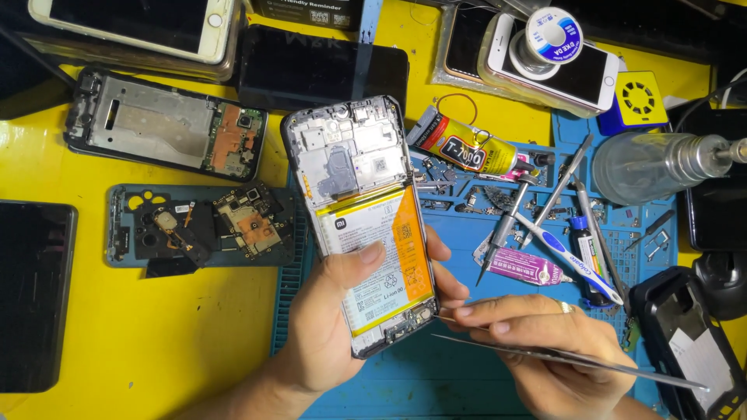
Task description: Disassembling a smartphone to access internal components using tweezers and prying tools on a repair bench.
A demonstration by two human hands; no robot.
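My left hand (327, 327) holds an opened phone (359, 210) upright from below, back cover off. The thumb lies across its white and orange battery (381, 257). Above the battery the grey frame and circuit board (346, 152) are exposed. My right hand (537, 342), with a ring on one finger, grips thin metal tweezers (576, 359). The tweezer tips point left at the phone's lower right corner, next to its bottom board. The fingers of my left hand wrap around the phone's right edge, just above the tweezers.
A blue work mat (467, 373) lies on a yellow table (140, 334). Two stripped phone frames (167, 124) (202, 225) lie at left. Glue tubes (467, 148), a toothbrush (560, 253), screwdrivers and small parts crowd the right, with a solder spool (551, 35) on a white phone and a dispenser bottle (654, 163).
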